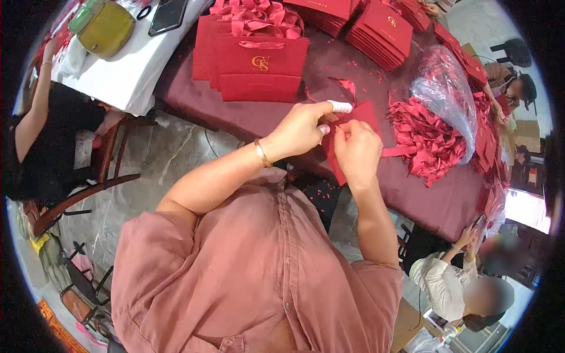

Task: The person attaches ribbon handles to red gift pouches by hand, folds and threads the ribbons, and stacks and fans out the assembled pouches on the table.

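A flat red paper bag (pixel 366 116) lies under both my hands at the table's near edge. My left hand (pixel 297 130) is closed at the bag's left side, its thumb and index finger gripping there; a white wrap covers the index fingertip. Close beside it, my right hand (pixel 359 150) pinches over the bag with fingers curled, and what sits between the fingertips is hidden. Just beyond the bag rises a piece of red ribbon (pixel 347 87). To the right of my right hand, a ribbon strip (pixel 399 152) reaches toward a ribbon pile (pixel 428 141).
Red bags with ribbon handles (pixel 262 70) stand at the back left of the dark red tablecloth (pixel 194 100). Stacked flat bags (pixel 379 35) lie behind. A clear plastic bag (pixel 444 88) covers part of the ribbon pile. A phone (pixel 168 16) and jar (pixel 101 28) occupy a white table; people sit around.
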